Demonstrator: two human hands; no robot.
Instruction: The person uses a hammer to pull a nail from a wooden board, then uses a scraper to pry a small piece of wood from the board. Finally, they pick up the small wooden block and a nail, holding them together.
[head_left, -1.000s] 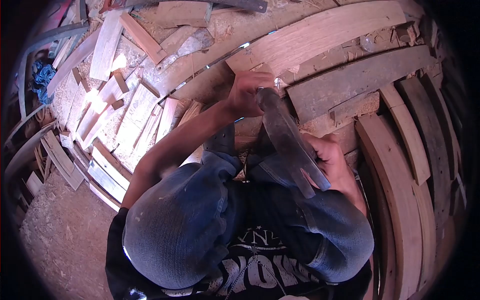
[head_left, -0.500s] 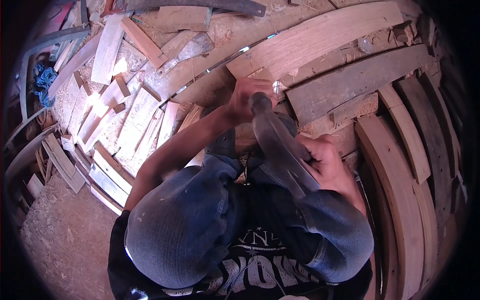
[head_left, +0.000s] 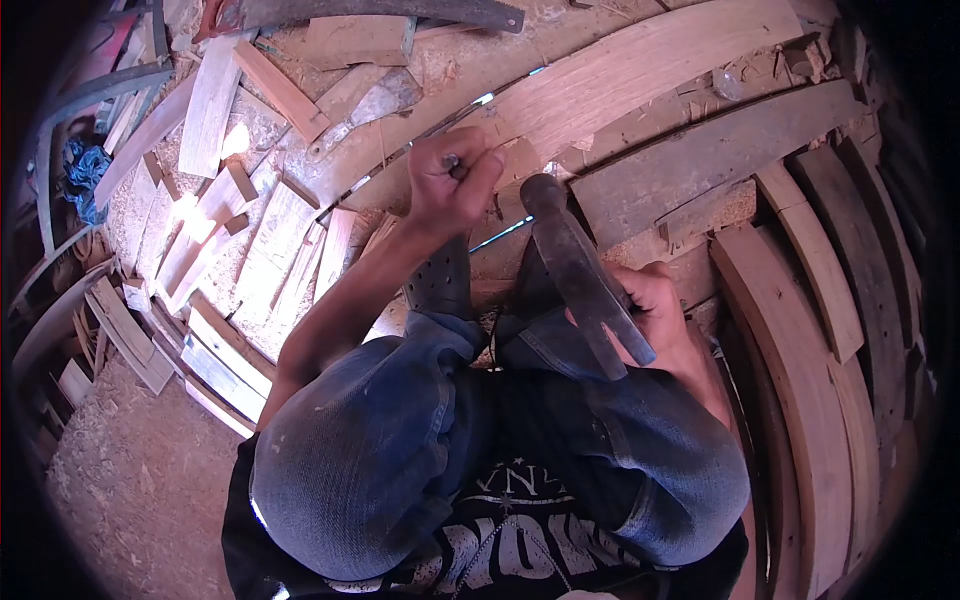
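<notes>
A claw hammer [head_left: 580, 265] is gripped in my right hand [head_left: 650, 300], which is closed around its handle just above my right knee. Its round face points forward and the split claw points back toward me. My left hand [head_left: 455, 180] makes a fist around a thin tool [head_left: 453, 161]; only its dark round end shows at the top, so its kind cannot be made out. That fist is above the near end of a pale, curved board [head_left: 650, 75]. Below the hammer face lies a bright gap in the floor boards.
A grey weathered board [head_left: 720, 160] lies ahead on the right, with several curved timbers [head_left: 790, 400] stacked beside my right leg. Wood offcuts [head_left: 210, 230] litter the floor at left. A handsaw [head_left: 400, 12] and a broad flat blade [head_left: 380, 100] lie farther off.
My left hand has moved left, away from the hammer face, and the dark tool end now shows in its fist. The hammer has shifted slightly right, still in my right hand.
</notes>
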